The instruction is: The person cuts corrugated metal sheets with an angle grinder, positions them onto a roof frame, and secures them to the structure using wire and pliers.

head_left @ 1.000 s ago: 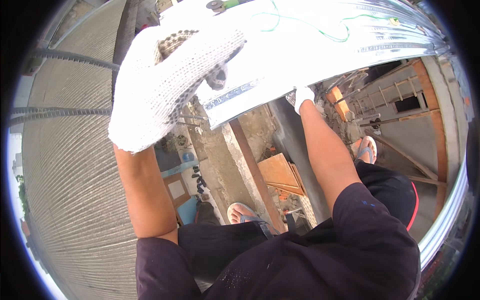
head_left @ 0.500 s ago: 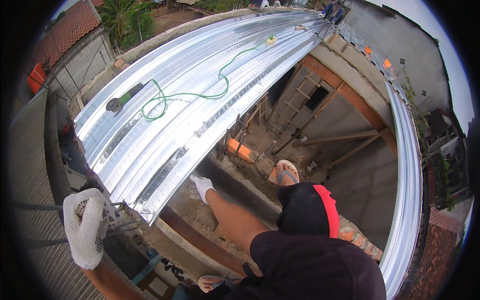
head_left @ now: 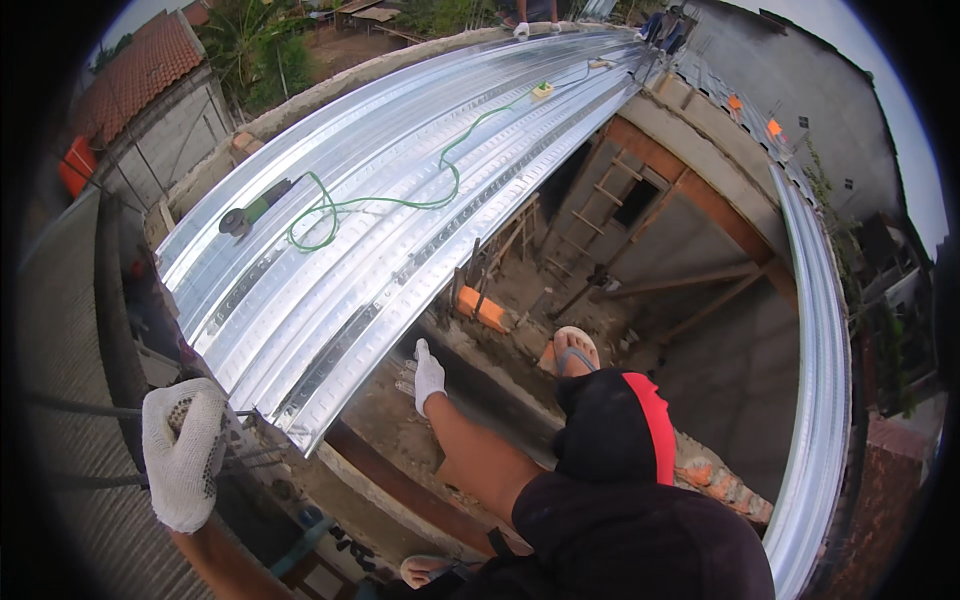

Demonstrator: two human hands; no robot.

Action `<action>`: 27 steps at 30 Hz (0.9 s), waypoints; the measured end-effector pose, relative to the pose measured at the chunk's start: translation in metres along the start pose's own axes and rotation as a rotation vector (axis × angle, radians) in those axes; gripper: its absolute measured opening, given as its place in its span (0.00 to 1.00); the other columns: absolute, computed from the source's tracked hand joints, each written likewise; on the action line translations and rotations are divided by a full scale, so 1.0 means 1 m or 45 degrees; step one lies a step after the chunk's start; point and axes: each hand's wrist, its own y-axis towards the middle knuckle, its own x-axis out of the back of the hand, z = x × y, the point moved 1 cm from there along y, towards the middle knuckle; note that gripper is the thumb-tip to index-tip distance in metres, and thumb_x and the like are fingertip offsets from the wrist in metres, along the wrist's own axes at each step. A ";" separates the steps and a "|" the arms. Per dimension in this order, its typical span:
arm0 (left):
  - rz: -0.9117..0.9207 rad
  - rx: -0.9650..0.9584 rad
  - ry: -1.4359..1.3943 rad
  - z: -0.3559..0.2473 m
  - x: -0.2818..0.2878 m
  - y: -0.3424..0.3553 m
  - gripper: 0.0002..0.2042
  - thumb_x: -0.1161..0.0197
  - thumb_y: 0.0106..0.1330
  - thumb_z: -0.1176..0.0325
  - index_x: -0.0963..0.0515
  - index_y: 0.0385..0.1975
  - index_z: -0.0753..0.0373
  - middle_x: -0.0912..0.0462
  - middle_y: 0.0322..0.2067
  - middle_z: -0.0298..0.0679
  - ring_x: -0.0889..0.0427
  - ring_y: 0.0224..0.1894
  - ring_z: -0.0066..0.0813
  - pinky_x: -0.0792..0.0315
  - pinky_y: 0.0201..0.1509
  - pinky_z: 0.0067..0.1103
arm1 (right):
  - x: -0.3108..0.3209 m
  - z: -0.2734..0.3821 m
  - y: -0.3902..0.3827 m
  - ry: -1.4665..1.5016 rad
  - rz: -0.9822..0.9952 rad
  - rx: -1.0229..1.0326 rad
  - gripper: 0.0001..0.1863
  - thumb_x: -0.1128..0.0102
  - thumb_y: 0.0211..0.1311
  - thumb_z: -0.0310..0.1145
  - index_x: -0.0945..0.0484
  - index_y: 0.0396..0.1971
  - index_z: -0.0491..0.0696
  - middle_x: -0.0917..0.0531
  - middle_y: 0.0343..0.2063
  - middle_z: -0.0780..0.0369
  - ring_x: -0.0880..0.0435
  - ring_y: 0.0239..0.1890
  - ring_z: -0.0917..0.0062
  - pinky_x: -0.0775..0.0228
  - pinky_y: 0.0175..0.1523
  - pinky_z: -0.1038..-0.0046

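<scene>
My left hand (head_left: 183,455), in a white knit glove, is at the lower left with its fingers curled over a thin steel rod (head_left: 75,408), right beside the near corner of the corrugated metal sheets (head_left: 330,300). My right hand (head_left: 428,375), also gloved, rests flat with fingers apart on a concrete beam (head_left: 500,385) just below the sheets' near edge. A green cable (head_left: 400,203) snakes across the sheets to an angle grinder (head_left: 240,218) lying on them at the left.
Below the beam is an open drop into an unfinished room with a wooden ladder (head_left: 600,200) and an orange block (head_left: 482,308). My sandalled foot (head_left: 575,350) sits on the ledge. A curved metal edge (head_left: 820,380) runs along the right. Another person's hand (head_left: 520,28) shows at the far end.
The view has swung from close against the sheet to looking out across the roof. My left hand dropped from in front of the camera to the lower left; my right hand stays on the beam.
</scene>
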 end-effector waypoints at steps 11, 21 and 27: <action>-0.061 -0.032 0.029 0.007 0.007 -0.006 0.11 0.34 0.75 0.64 0.22 0.48 0.65 0.16 0.29 0.36 0.24 0.25 0.15 0.31 0.29 0.16 | -0.058 0.036 0.042 -0.074 0.150 -0.081 0.28 0.27 0.64 0.52 0.18 0.51 0.43 0.16 0.44 0.57 0.16 0.45 0.64 0.20 0.44 0.58; -0.037 0.005 -0.006 0.001 0.002 0.001 0.11 0.33 0.74 0.64 0.21 0.46 0.65 0.17 0.28 0.35 0.24 0.25 0.15 0.32 0.29 0.16 | -0.070 0.054 0.059 -0.563 -0.076 0.128 0.17 0.29 0.56 0.32 0.19 0.44 0.43 0.14 0.33 0.55 0.14 0.27 0.65 0.20 0.31 0.61; 0.010 0.053 -0.042 -0.005 0.002 0.003 0.09 0.33 0.73 0.67 0.21 0.45 0.65 0.18 0.30 0.34 0.23 0.27 0.17 0.30 0.32 0.17 | -0.064 0.057 0.056 -0.630 -0.081 0.083 0.19 0.27 0.55 0.34 0.15 0.47 0.44 0.11 0.39 0.53 0.10 0.40 0.63 0.18 0.41 0.62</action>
